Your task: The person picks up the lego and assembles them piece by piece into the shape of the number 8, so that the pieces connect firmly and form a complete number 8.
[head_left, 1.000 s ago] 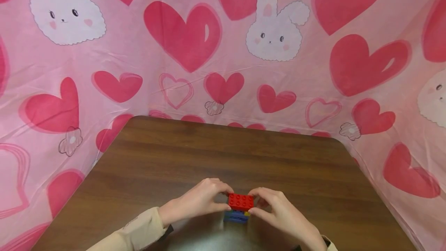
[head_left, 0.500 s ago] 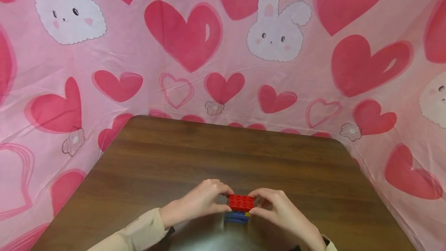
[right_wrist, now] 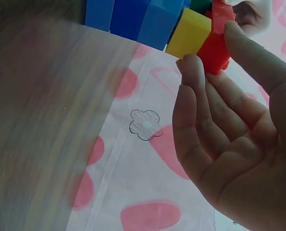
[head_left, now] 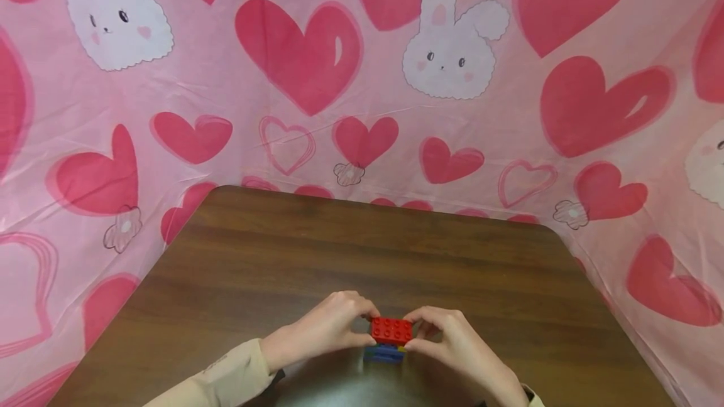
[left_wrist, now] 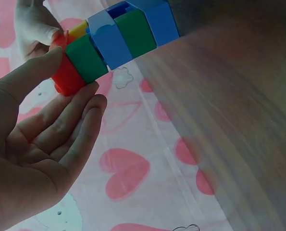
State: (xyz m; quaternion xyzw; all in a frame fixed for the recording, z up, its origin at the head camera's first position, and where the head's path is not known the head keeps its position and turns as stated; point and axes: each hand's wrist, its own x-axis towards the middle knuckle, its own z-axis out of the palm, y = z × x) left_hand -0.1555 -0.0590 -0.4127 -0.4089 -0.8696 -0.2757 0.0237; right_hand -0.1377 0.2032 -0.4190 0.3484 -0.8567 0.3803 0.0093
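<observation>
Left grip: left hand (head_left: pixel 317 331), thumb and fingertips (left_wrist: pixel 54 55) pinching the left end of the red brick (head_left: pixel 391 330); remaining fingers loosely straight beneath, as seen from the left wrist.
Right grip: right hand (head_left: pixel 452 341), thumb and forefinger clamped on the right end of the same red brick; other fingers (right_wrist: pixel 195 110) relaxed below it.
Between the grips: brick stack (head_left: pixel 387 341), standing on the surface (head_left: pixel 339 250) at its near edge, directly between both hands and touching both.
Top of stack: red brick, studs up, level, crowning the stack.
Just under the grips: green brick (left_wrist: pixel 87 57) on the left-hand side and yellow brick (right_wrist: pixel 191 33) on the right-hand side, both directly below the red one.
Lower still: blue bricks (right_wrist: pixel 128 19) forming the base, resting on the wood; exact count hard to tell.
Behind the wrists: beige sleeves (head_left: pixel 226 375) running back toward the near edge.
Beyond the grips: dark wood-grain surface stretching away, rounded corners at the far side.
Farthest: pink cloth (head_left: pixel 362 80) printed with red hearts and white bunny faces, draped around the far and side edges and rising behind.
</observation>
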